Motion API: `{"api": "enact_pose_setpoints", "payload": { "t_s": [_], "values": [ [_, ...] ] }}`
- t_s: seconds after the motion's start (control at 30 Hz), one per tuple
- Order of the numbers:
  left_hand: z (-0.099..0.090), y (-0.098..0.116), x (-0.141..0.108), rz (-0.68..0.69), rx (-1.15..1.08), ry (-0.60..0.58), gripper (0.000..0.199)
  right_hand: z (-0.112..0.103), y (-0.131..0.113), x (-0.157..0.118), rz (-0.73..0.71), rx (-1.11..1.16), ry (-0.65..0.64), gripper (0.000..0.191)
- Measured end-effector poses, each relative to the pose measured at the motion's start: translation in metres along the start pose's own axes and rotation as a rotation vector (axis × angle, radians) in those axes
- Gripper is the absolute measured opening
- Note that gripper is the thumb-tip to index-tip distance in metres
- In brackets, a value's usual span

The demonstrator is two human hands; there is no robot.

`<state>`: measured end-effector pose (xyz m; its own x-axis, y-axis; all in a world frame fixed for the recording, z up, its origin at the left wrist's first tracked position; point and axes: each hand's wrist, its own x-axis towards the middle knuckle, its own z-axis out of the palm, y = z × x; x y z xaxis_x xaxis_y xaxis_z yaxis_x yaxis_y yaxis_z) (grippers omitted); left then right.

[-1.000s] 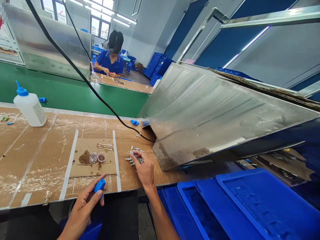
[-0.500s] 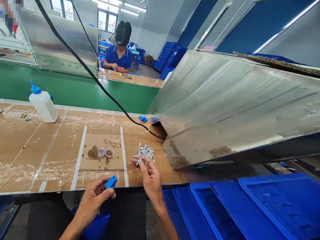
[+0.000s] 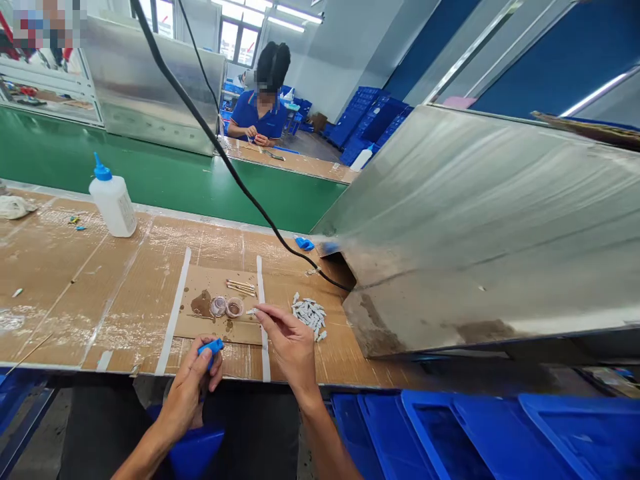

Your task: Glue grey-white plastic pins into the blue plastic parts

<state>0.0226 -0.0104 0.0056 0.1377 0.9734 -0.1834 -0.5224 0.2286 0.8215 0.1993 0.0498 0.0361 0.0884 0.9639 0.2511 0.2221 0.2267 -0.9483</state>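
A small blue plastic block [image 3: 212,347] is pinched in my left hand [image 3: 189,380], just over the table's front edge. My right hand [image 3: 290,343] has a small light-grey piece [image 3: 252,311] between thumb and fingertips, above the taped cardboard sheet's right side. Right of that hand lies a pile of similar grey pieces [image 3: 310,313]. On the cardboard sheet [image 3: 200,328] stand two small round cups, a left one [image 3: 218,306] and a right one [image 3: 235,307] with brown liquid. Several cotton swabs [image 3: 241,287] lie behind the cups, and a thin stick rests beside them.
A white bottle with a blue nozzle [image 3: 114,205] stands at the left. A black cable [image 3: 240,180] crosses down to the metal panel [image 3: 450,240] on the right. Blue bins [image 3: 450,427] sit below right. A co-worker [image 3: 259,113] sits across the green belt [image 3: 165,180].
My right hand has moved left from the pile with the grey piece, toward the cups. The left hand has turned the blue block. The view has shifted slightly.
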Motion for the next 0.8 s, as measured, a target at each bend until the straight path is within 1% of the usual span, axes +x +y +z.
{"api": "enact_pose_setpoints", "payload": {
  "t_s": [0.07,0.1,0.2,0.33,0.47,0.63,0.8],
  "values": [
    [-0.002,-0.002,0.002,-0.012,-0.088,0.011,0.031,0.01,-0.007,0.01,-0.18,-0.139,-0.043,0.014],
    [-0.003,-0.003,0.003,-0.019,-0.122,0.017,0.031,0.015,-0.01,0.014,-0.248,-0.189,-0.069,0.014],
    [-0.006,-0.005,0.005,-0.04,-0.185,0.032,0.031,0.028,-0.015,0.023,-0.36,-0.274,-0.119,0.016],
    [-0.01,-0.008,0.006,-0.078,-0.233,0.027,0.032,0.037,-0.011,0.027,-0.394,-0.326,-0.145,0.016],
    [-0.012,-0.009,0.005,-0.086,-0.268,0.009,0.03,0.039,-0.007,0.028,-0.394,-0.364,-0.162,0.016],
    [-0.012,-0.009,0.005,-0.091,-0.276,-0.006,0.028,0.04,-0.007,0.027,-0.391,-0.408,-0.159,0.019],
    [-0.013,-0.011,0.005,-0.088,-0.297,-0.019,0.026,0.045,-0.008,0.028,-0.433,-0.44,-0.173,0.019]
  ]
}}
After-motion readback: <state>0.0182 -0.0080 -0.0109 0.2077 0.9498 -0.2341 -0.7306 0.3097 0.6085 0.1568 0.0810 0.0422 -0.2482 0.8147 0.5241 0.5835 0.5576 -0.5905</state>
